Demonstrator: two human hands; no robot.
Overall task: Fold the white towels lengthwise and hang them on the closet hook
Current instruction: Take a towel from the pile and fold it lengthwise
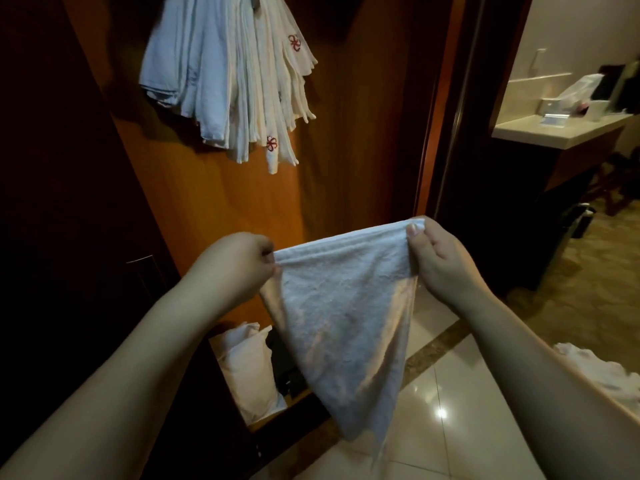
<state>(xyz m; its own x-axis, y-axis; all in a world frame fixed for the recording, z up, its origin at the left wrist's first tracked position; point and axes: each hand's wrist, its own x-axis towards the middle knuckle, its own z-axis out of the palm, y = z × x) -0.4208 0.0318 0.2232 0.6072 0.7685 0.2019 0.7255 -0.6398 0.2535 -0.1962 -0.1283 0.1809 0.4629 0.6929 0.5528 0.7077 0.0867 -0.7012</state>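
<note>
A: Head view, state of the hands?

B: The left hand (239, 268) and right hand (438, 261) each pinch an upper corner of a white towel (341, 313), which hangs between them and tapers to a point above the tiled floor (464, 403).

A: Other towels?

B: A bundle of hung towels (235, 81) drapes against the wooden closet panel (346, 150), above the hands.

Dim warm light, floor tile (441, 413) glare, bowed wide-angle edges

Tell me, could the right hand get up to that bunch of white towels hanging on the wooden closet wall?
Probably, but not freely: the right hand pinches the white terry towel; nothing blocks the hanging towels.
</note>
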